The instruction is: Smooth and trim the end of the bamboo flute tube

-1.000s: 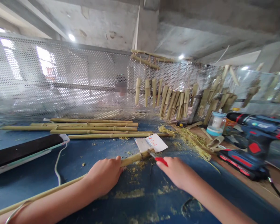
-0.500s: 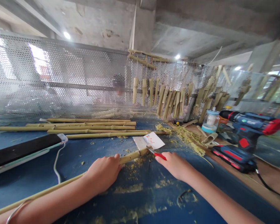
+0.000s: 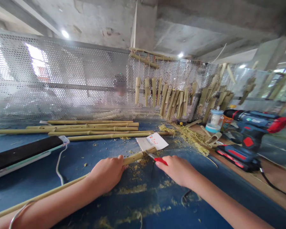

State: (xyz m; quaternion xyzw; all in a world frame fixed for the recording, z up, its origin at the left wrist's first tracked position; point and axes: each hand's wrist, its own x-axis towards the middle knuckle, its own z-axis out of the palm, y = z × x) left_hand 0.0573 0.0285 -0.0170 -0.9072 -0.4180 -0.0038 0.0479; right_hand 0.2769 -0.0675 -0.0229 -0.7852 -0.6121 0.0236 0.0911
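My left hand (image 3: 108, 173) is wrapped round a long bamboo pole (image 3: 135, 157), which runs back under my forearm to the lower left. Small dark holes show along the pole near its far end. In my right hand (image 3: 177, 168) is a red-handled knife (image 3: 161, 160), its blade touching the pole close to that end. A white paper (image 3: 157, 141) with coloured print lies on the table just behind the pole's tip. Shavings and dust are scattered beneath the blade.
Several bamboo poles (image 3: 97, 129) lie along the back of the blue table (image 3: 85, 206). A black-topped case (image 3: 26, 152) with a white cable sits left. At right stand a cordless drill (image 3: 249, 140) and a jar (image 3: 214, 121). Bamboo pieces (image 3: 171, 101) hang before a perforated screen, a person behind it.
The knife and my right hand have shifted slightly left along the pole, away from its tip. More of the pole's end now shows beyond the blade. My left hand keeps its grip.
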